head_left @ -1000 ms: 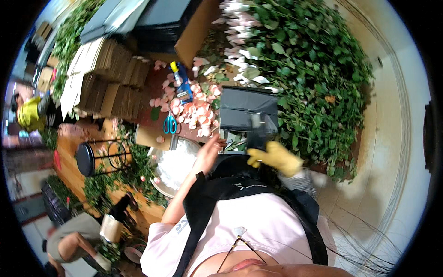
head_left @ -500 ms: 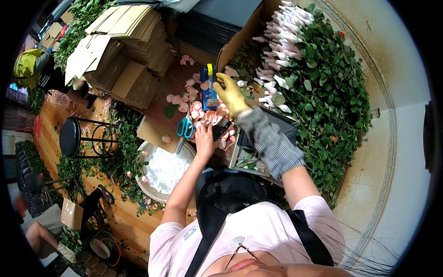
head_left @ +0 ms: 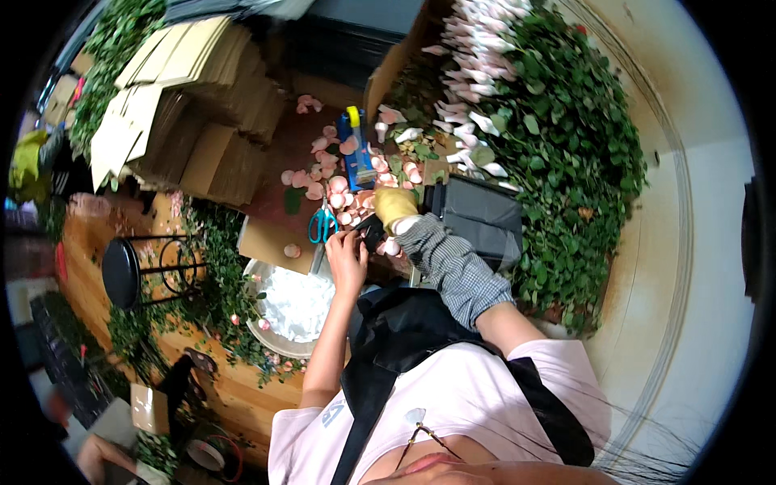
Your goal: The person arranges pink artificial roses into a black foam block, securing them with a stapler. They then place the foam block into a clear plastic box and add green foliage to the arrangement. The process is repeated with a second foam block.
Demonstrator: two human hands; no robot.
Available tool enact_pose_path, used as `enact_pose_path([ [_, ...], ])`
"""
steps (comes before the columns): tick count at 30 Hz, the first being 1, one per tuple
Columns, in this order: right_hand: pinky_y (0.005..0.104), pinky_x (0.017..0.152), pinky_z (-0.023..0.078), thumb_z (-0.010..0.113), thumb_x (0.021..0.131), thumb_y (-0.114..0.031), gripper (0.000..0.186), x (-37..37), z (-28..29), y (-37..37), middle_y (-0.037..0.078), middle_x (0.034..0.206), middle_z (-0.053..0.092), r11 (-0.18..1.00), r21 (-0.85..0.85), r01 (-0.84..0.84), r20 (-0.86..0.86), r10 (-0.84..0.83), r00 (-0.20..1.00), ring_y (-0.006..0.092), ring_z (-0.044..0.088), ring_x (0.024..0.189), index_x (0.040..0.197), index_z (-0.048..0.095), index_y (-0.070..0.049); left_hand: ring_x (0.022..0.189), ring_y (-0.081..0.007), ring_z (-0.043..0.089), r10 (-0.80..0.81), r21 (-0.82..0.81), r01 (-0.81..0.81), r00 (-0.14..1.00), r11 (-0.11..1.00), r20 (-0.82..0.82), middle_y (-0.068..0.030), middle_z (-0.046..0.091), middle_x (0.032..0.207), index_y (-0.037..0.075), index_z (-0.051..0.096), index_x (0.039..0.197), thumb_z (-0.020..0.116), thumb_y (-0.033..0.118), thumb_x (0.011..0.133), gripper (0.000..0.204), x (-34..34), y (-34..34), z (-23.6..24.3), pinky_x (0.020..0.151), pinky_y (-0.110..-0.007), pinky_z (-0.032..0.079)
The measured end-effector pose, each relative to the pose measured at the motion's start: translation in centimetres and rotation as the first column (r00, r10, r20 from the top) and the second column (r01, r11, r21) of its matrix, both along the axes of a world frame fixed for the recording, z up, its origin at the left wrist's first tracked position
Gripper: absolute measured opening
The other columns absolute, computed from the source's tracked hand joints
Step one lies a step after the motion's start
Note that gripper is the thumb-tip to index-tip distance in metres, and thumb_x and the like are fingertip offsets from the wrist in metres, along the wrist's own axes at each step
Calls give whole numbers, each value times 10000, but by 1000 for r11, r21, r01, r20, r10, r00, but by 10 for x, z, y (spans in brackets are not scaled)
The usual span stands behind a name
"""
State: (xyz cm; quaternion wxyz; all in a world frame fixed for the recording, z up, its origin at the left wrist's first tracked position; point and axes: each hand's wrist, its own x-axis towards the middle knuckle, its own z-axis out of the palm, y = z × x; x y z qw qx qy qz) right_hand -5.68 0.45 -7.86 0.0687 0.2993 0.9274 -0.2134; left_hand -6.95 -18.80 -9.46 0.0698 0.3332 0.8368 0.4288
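Observation:
My bare left hand (head_left: 346, 257) is closed on a small, flat black piece (head_left: 372, 232), whose exact kind I cannot make out. Close against its far right end is my right hand (head_left: 394, 208), in a yellow glove below a grey checked sleeve; its fingers are turned down and hidden. Loose pink petals (head_left: 349, 212) lie on the table around both hands. Teal-handled scissors (head_left: 322, 225) rest just beyond the left hand. A blue tape dispenser (head_left: 358, 158) with a yellow part stands farther back.
Folded black sheets (head_left: 477, 218) lie right of the glove. Leafy rose stems with white-wrapped buds (head_left: 481, 77) are heaped at the right. Stacked cardboard pieces (head_left: 186, 105) stand far left. A tub (head_left: 279, 343) of white material and a black stool (head_left: 121, 273) are left, with people beyond.
My gloved right hand has come down and toward me from beside the tape dispenser to the black piece. My left hand stays on that piece, and the whole view has shifted slightly.

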Motion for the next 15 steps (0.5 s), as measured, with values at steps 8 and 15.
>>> enact_pose_path([
  [8, 278, 565, 532, 609, 1008, -403, 401, 65, 208, 25, 80, 884, 751, 545, -810, 216, -109, -502, 858, 123, 687, 656, 904, 712, -30, 1097, -361, 546, 9, -14, -10, 997, 1000, -74, -165, 626, 1123, 24, 698, 1092, 698, 91, 867, 235, -28, -22, -18, 981, -460, 435],
  [15, 322, 578, 530, 449, 1049, -526, 603, 136, 176, 104, 91, 763, 716, 828, -322, 459, 662, -150, 734, 188, 654, 607, 861, 734, -28, 1109, -347, 547, -116, 9, 116, 993, 993, -18, -145, 627, 1112, 38, 698, 1066, 698, 76, 880, 190, -11, -20, -6, 989, -448, 432],
])
